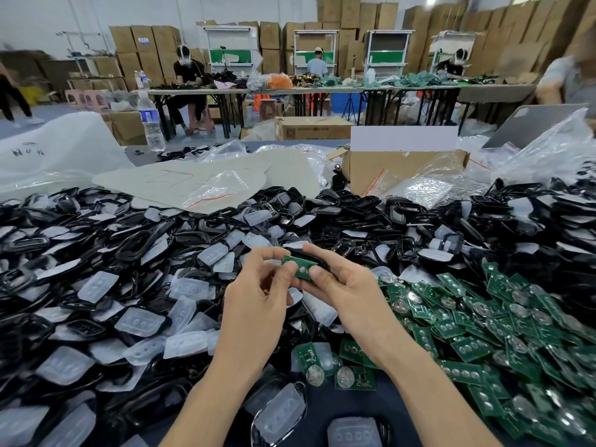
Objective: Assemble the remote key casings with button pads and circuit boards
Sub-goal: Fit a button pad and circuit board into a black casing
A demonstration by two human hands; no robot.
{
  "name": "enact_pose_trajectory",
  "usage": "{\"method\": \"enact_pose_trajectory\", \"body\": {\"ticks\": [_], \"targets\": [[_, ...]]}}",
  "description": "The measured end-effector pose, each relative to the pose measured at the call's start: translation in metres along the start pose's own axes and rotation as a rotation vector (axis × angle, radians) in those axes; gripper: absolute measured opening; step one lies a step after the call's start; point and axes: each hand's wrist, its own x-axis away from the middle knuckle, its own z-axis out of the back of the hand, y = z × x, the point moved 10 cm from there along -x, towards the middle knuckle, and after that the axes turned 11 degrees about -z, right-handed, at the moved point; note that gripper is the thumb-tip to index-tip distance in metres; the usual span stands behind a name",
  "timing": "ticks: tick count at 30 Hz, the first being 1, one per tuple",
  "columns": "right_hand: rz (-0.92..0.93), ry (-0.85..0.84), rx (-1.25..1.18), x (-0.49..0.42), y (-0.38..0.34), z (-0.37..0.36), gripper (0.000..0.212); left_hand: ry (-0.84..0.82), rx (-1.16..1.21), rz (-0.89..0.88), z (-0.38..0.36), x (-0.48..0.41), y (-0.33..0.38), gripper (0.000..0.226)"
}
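Centrally, left hand [254, 304], right hand [348, 291], fingers [317, 273] pinching circuit board [298, 264], bag [58, 133] writing unreadable

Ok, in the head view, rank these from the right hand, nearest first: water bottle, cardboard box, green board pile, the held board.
1. Held board: pinched in the right hand itself.
2. Board pile: just to that hand's right.
3. Cardboard box: ahead, well back.
4. Water bottle: far back on the left.
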Motion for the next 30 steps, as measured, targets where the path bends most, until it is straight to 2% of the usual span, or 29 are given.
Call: {"method": "enact_pose_trajectory", "body": {"ticks": [11,21,30], "targets": [[0.049,-0.003,0.094,0.002,-0.003,-0.004,0.033,0.048,-0.029,0.036,0.001,0.002,-0.006,0.003],[0.070,0.011,0.115,0.000,-0.002,-0.003,0.030,0.078,-0.027,0.064,0.001,0.004,-0.013,0.016],[0.083,-0.016,0.029,0.002,-0.004,-0.003,0.027,0.065,-0.015,0.091,0.002,0.002,-0.010,0.020]]}}
